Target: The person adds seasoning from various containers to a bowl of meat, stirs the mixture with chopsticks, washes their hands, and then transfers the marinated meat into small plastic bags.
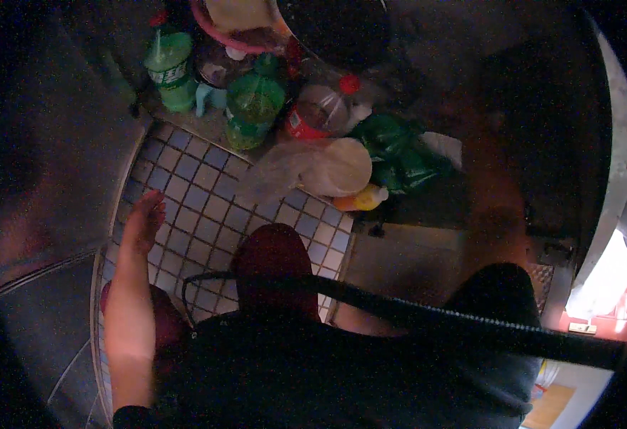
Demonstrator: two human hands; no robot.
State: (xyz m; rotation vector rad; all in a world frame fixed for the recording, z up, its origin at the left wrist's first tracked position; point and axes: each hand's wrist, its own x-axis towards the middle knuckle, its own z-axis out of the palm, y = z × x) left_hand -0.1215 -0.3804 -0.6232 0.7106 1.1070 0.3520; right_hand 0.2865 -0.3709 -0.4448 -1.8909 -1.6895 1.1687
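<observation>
My left hand (149, 219) hangs in the air over the tiled floor (191, 185), with nothing seen in its loosely bent fingers. My right forearm (498, 214) reaches up into the dark on the right, and the right hand is too dark to make out. Nearest it are a crumpled green plastic bag (399, 153) and a pale round container (345, 166) partly wrapped in clear plastic. Against these stands a clear plastic bottle (324, 110) with a red cap. Below the container lies a small orange-yellow bottle (364, 198).
Two green plastic bottles (169, 72) (254, 110) stand at the floor's far edge, with a light-blue handled object (210, 99) between them. Behind are a pink-rimmed basin (222, 40) and a dark round vessel (335, 32). A dark strap (399, 303) crosses my front.
</observation>
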